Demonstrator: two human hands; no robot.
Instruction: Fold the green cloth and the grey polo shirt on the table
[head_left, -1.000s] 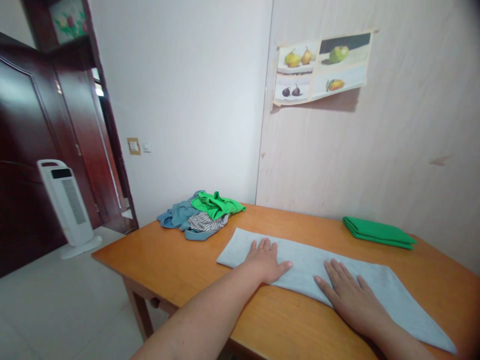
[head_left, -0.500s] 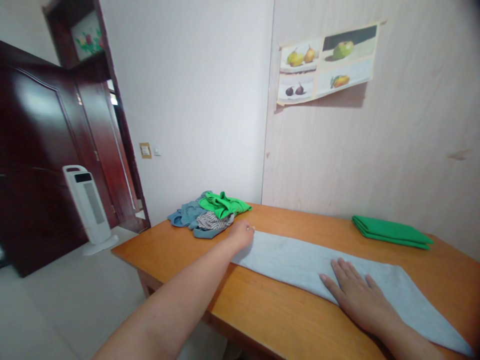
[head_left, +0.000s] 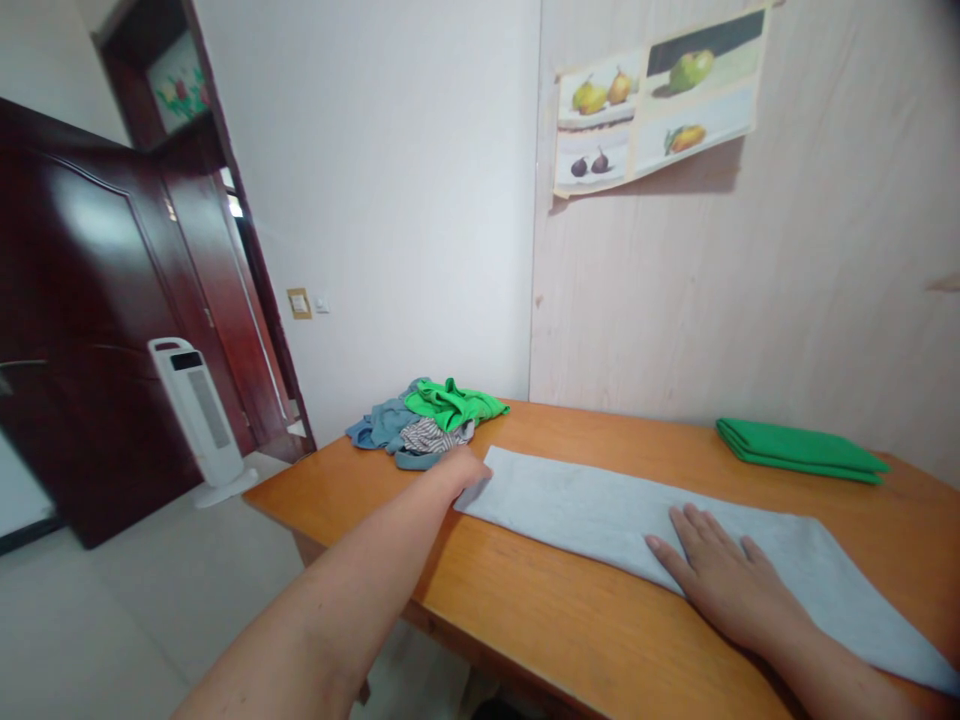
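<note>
A light grey garment (head_left: 585, 500) lies flat on the table as a long folded strip; its right end slants down toward the near right. My left hand (head_left: 463, 472) is at the strip's left end, with curled fingers closed on its edge; the fingertips are partly hidden. Flat on top of the fabric, toward the right, rests my right hand (head_left: 724, 575), its fingers stretched out and the thumb apart.
Crumpled clothes lie at the table's far left: a bright green piece (head_left: 457, 403), a blue-grey piece (head_left: 382, 425) and a striped piece (head_left: 431, 437). A folded green cloth (head_left: 802, 450) sits at the back right of the wooden table (head_left: 525, 620). A white tower fan (head_left: 202, 420) stands on the floor.
My left hand has shifted from the far corner of the strip's left end toward the nearer edge. My right hand stays flat on the garment. The view has tilted slightly.
</note>
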